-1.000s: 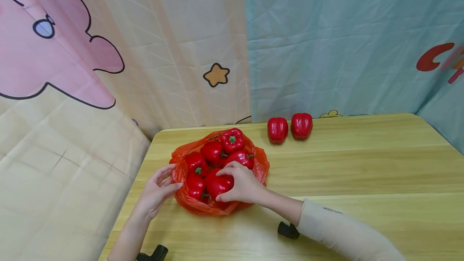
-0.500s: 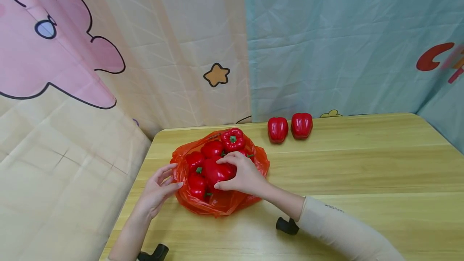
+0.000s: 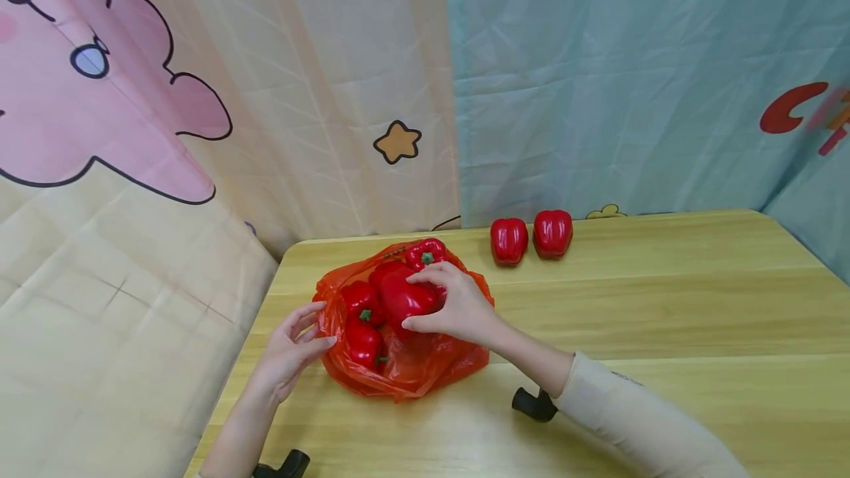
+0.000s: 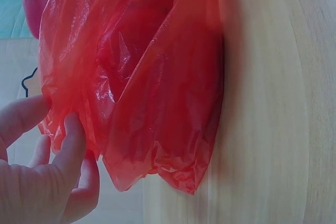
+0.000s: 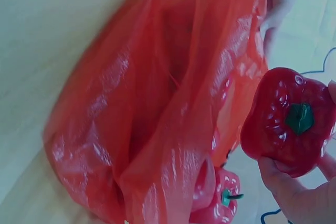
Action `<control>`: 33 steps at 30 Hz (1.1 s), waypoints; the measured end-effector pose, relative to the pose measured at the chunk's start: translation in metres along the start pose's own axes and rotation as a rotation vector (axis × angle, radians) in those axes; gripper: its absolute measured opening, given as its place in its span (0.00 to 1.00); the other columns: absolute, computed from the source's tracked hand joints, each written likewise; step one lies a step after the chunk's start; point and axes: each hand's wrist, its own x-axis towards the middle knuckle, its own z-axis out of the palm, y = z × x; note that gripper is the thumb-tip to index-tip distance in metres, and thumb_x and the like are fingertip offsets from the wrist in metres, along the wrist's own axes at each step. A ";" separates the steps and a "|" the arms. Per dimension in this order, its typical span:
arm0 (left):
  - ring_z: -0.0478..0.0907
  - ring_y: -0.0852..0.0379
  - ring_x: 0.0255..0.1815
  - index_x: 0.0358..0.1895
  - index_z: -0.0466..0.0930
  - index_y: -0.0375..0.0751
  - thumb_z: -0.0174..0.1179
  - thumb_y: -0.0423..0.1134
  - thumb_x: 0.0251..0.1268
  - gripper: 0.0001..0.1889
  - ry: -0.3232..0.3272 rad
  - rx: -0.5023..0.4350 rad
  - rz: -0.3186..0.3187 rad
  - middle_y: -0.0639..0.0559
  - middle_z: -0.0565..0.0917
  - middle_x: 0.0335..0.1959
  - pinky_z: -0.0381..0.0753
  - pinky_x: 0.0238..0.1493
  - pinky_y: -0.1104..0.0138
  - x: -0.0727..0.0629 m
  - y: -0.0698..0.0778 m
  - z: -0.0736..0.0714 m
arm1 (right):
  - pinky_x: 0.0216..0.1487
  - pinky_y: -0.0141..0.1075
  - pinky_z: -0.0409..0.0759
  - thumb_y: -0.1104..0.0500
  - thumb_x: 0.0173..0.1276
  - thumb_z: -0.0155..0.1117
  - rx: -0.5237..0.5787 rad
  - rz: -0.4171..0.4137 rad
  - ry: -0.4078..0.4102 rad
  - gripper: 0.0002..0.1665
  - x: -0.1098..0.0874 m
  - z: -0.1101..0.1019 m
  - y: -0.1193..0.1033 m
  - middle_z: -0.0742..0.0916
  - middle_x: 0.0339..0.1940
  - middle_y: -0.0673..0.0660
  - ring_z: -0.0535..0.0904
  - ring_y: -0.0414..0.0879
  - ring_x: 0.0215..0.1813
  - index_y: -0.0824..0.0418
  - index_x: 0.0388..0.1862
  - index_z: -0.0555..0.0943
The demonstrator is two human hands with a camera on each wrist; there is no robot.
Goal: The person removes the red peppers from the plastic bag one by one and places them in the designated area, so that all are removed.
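Observation:
My right hand grips a glossy red bell pepper between thumb and fingers, above the mouth of an orange-red plastic bag. In the right wrist view, the green stem of this bell pepper faces the camera, and it sits beyond the bag's rim. Several more red bell peppers lie inside the bag, some partly covered by the held one. At the bag's left edge, my left hand holds the rim, its thumb and fingers bent around the thin film.
Two red bell peppers, one beside the other, stand at the back of the wooden table. Behind rises a printed curtain. Black fittings show near the forearms.
My right hand has lifted the bell pepper from the bag's front part, up and slightly back, uncovering the bag's inside there. The left hand has stayed at the rim.

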 end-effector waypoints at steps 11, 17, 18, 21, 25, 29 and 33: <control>0.75 0.62 0.48 0.66 0.58 0.35 0.57 0.23 0.58 0.31 0.013 0.012 0.007 0.38 0.59 0.63 0.80 0.46 0.67 -0.001 -0.001 0.000 | 0.42 0.42 0.82 0.54 0.46 0.76 0.016 -0.045 0.061 0.31 0.002 -0.027 0.005 0.77 0.53 0.54 0.73 0.51 0.52 0.56 0.52 0.80; 0.76 0.63 0.47 0.65 0.59 0.34 0.57 0.21 0.56 0.31 0.016 -0.002 0.020 0.38 0.60 0.62 0.80 0.45 0.67 -0.002 -0.002 0.000 | 0.42 0.41 0.82 0.54 0.47 0.76 -0.008 -0.067 0.103 0.31 0.001 -0.044 0.008 0.78 0.52 0.57 0.74 0.51 0.51 0.59 0.52 0.80; 0.76 0.63 0.47 0.65 0.59 0.34 0.57 0.21 0.56 0.31 0.017 -0.001 0.021 0.38 0.60 0.62 0.80 0.45 0.67 -0.002 -0.002 0.000 | 0.42 0.41 0.82 0.54 0.47 0.76 -0.016 -0.066 0.109 0.31 0.001 -0.048 0.008 0.78 0.52 0.57 0.73 0.52 0.51 0.59 0.52 0.80; 0.75 0.62 0.47 0.65 0.58 0.33 0.57 0.21 0.56 0.31 0.019 0.005 0.021 0.38 0.60 0.62 0.80 0.45 0.67 -0.002 -0.002 0.000 | 0.41 0.42 0.82 0.53 0.47 0.76 -0.039 -0.057 0.127 0.32 0.001 -0.058 0.012 0.78 0.52 0.58 0.72 0.52 0.52 0.59 0.53 0.80; 0.74 0.62 0.49 0.65 0.58 0.33 0.57 0.21 0.56 0.32 0.019 0.012 0.023 0.38 0.60 0.62 0.80 0.45 0.67 -0.001 -0.002 0.000 | 0.41 0.45 0.82 0.53 0.47 0.76 -0.043 -0.015 0.149 0.34 -0.001 -0.074 0.017 0.76 0.54 0.58 0.70 0.53 0.55 0.59 0.54 0.79; 0.73 0.61 0.49 0.65 0.58 0.32 0.57 0.21 0.56 0.31 0.020 0.013 0.030 0.38 0.60 0.62 0.80 0.45 0.68 -0.001 -0.002 -0.001 | 0.41 0.47 0.82 0.53 0.48 0.76 -0.075 0.017 0.183 0.33 -0.003 -0.089 0.023 0.75 0.55 0.58 0.69 0.53 0.56 0.58 0.55 0.78; 0.73 0.61 0.49 0.65 0.59 0.32 0.57 0.22 0.56 0.31 0.020 0.015 0.039 0.38 0.60 0.61 0.80 0.45 0.68 -0.001 -0.001 -0.001 | 0.41 0.48 0.82 0.54 0.49 0.75 -0.092 0.035 0.205 0.33 -0.005 -0.103 0.031 0.75 0.56 0.59 0.69 0.54 0.55 0.60 0.55 0.78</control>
